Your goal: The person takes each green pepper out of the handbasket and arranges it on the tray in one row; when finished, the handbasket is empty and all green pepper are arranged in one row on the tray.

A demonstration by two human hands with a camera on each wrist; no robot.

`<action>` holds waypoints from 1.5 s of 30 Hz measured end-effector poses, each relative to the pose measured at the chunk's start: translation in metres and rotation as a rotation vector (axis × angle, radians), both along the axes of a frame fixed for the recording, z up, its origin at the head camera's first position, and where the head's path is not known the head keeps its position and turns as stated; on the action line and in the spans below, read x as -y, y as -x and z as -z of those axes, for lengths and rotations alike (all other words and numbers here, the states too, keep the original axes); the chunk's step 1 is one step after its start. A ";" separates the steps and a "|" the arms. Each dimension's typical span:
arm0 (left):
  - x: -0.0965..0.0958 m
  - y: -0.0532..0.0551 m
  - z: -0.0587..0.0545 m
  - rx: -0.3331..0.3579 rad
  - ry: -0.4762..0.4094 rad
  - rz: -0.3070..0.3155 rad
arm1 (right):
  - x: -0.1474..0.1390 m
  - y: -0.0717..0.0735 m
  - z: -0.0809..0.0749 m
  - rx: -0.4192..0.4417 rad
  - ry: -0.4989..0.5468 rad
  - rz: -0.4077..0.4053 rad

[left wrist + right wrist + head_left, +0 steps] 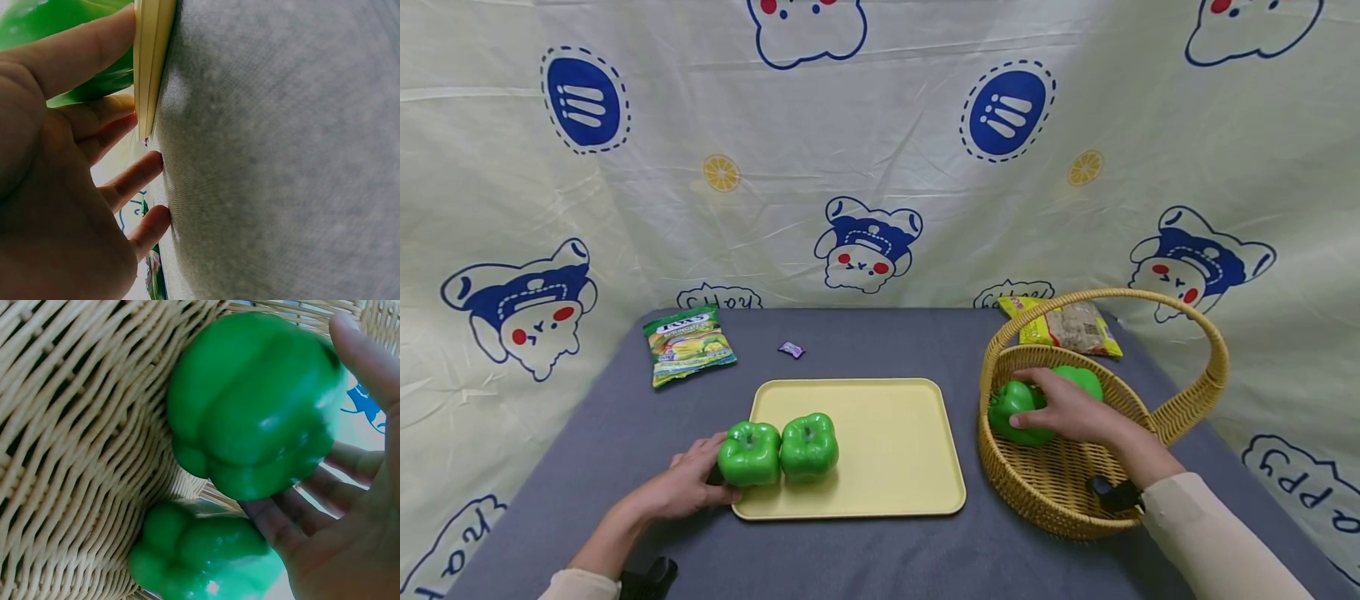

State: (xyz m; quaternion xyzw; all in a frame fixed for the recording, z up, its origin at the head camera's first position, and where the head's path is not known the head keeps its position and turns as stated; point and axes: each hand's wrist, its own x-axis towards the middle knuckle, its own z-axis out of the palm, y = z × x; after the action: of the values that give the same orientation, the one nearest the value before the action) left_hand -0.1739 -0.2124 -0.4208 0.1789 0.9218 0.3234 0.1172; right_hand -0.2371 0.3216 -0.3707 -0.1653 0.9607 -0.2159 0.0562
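Two green bell peppers [749, 454] [809, 447] stand side by side on the left part of a pale yellow tray [891, 450]. My left hand [688, 483] is at the tray's left edge, beside the outer pepper. In the left wrist view its thumb and some fingertips touch the tray rim [150, 69], fingers fairly straight. Inside a wicker basket [1037, 504], my right hand [1067, 406] holds a green bell pepper [256, 406], thumb on one side and fingers on the other. Another green bell pepper [203, 556] lies beside it in the basket, partly hidden by the hand in the head view.
The basket's tall handle [1213, 367] arches over its right side. Behind the basket lies a yellow snack bag [1075, 327]. A green chip bag [691, 344] and a small purple wrapped candy [792, 349] lie at the back left of the grey-covered table [880, 562].
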 end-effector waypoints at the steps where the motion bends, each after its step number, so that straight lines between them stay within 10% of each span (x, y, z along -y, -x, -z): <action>1: 0.000 0.000 0.000 0.000 -0.001 0.000 | 0.001 0.000 0.000 0.003 -0.010 0.004; 45: 0.002 0.002 0.002 0.004 -0.009 -0.002 | 0.009 -0.012 -0.042 -0.076 -0.003 0.082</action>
State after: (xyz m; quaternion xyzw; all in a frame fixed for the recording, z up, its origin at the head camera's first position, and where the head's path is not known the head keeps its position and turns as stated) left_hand -0.1763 -0.2148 -0.4227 0.1779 0.9202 0.3281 0.1178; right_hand -0.2249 0.3124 -0.3287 -0.1337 0.9684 -0.2101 0.0111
